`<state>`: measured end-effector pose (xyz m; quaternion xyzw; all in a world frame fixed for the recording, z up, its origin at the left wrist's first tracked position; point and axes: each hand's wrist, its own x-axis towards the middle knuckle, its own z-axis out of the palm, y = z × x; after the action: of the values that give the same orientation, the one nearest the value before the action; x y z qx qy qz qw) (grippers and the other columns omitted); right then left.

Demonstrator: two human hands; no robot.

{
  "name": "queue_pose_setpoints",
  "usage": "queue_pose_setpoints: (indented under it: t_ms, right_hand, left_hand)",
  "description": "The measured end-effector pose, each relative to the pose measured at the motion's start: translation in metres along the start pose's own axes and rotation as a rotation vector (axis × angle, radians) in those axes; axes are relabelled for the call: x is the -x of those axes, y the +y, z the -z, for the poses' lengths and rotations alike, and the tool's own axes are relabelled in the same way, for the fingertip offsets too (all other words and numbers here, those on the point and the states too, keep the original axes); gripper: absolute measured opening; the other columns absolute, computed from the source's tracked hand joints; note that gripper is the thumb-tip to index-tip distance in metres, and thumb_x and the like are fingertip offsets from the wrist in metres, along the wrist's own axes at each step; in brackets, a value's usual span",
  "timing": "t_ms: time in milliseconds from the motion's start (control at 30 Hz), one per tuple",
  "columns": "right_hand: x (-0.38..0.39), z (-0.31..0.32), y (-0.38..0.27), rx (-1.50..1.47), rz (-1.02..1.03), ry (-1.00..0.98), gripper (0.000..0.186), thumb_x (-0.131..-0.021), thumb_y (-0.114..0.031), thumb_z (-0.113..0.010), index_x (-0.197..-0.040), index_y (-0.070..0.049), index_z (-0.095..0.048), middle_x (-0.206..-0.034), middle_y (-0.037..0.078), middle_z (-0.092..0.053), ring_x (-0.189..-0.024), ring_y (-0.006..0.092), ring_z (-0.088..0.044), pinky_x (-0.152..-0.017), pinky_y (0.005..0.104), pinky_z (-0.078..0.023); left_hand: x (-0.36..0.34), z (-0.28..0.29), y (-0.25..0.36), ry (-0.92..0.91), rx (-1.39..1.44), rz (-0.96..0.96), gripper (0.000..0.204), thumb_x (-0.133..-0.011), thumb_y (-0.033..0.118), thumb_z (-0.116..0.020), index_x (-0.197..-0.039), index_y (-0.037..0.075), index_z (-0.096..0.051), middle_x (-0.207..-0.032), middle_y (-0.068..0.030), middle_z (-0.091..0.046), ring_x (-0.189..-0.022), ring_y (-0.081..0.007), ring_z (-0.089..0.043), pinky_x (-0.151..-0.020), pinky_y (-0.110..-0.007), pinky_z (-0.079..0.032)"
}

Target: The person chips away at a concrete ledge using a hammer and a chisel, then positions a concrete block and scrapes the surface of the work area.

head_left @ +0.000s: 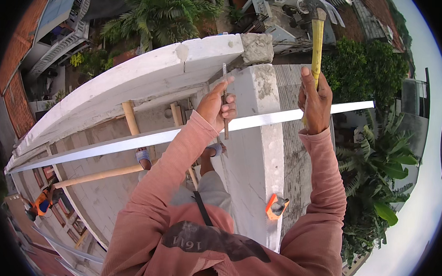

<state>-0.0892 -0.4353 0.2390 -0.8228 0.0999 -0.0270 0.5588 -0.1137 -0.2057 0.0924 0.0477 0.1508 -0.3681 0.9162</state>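
Note:
My left hand [216, 105] is closed around a slim metal chisel-like bar [226, 128], held roughly upright. Its flat upper end stands near the corner of the white block wall [212, 49]; whether it touches the wall I cannot tell. Raised on the right, my right hand [315, 100] grips a claw hammer [316, 46] by its yellow handle, head up and away from the bar. A long silver metal profile [261, 120] runs across the view, passing behind both hands and my left forearm.
A small orange-and-black tool [277, 207] sits on the right-hand wall top [272, 160]. Beside it lies corrugated roofing [295, 180]. Wooden poles [129, 117] stand below, near my sandalled feet. Lower left, a person in orange [43, 203] is far below. Rough mortar [257, 48] caps the corner.

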Motion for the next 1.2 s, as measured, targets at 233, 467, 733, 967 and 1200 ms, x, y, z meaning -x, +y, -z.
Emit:
queue_pose_setpoints:
  t_ms: [233, 467, 733, 967, 1200]
  right_hand:
    - [0.100, 0.012, -0.019, -0.169, -0.136, 0.205, 0.023, -0.096, -0.022, -0.071, -0.097, -0.006, -0.055, -0.061, -0.006, -0.045, -0.043, 0.0016, -0.038, -0.038, 0.0202, -0.027]
    - [0.103, 0.007, -0.002, -0.046, -0.009, 0.396, 0.025, -0.093, -0.015, -0.074, -0.105, -0.003, -0.056, -0.069, -0.004, -0.050, -0.045, 0.0018, -0.042, -0.039, 0.0192, -0.030]
    - [0.086, 0.003, -0.019, -0.081, -0.078, 0.349, 0.014, -0.095, -0.013, -0.070, -0.096, -0.001, -0.063, -0.069, -0.004, -0.053, -0.052, 0.0009, -0.043, -0.045, 0.0191, -0.031]
    - [0.061, 0.013, -0.025, 0.363, 0.187, 0.229, 0.014, -0.091, -0.011, -0.072, -0.096, 0.001, -0.066, -0.068, 0.000, -0.052, -0.062, 0.0048, -0.043, -0.053, 0.0242, -0.037]
    - [0.035, -0.005, -0.030, 0.254, 0.364, 0.274, 0.028, -0.095, -0.026, -0.073, -0.102, 0.001, -0.067, -0.070, 0.003, -0.055, -0.062, 0.0074, -0.045, -0.055, 0.0241, -0.039]
  left_hand:
    - [-0.108, -0.079, -0.078, 0.193, 0.093, -0.190, 0.018, -0.109, 0.025, -0.037, -0.106, 0.010, -0.046, -0.123, -0.0208, -0.067, -0.080, -0.0163, -0.061, -0.064, -0.028, -0.047]
    - [-0.100, -0.086, -0.112, 0.086, -0.097, -0.131, 0.019, -0.110, 0.028, -0.035, -0.101, 0.014, -0.044, -0.122, -0.0156, -0.070, -0.074, -0.0114, -0.059, -0.061, -0.025, -0.045]
    - [-0.056, -0.085, -0.084, 0.041, -0.192, 0.173, 0.034, -0.109, 0.034, -0.037, -0.104, 0.008, -0.057, -0.123, -0.0132, -0.069, -0.093, -0.0130, -0.065, -0.070, -0.028, -0.049]
    - [-0.028, -0.094, -0.009, -0.222, -2.253, -0.791, 0.038, -0.102, 0.036, -0.050, -0.117, 0.003, -0.061, -0.104, -0.0161, -0.069, -0.106, -0.0348, -0.064, -0.089, -0.048, -0.050]
    - [-0.065, -0.153, 0.026, -0.295, -2.516, -0.120, 0.042, -0.102, 0.040, -0.050, -0.132, 0.011, -0.058, -0.101, -0.0195, -0.072, -0.101, -0.0404, -0.067, -0.093, -0.050, -0.052]
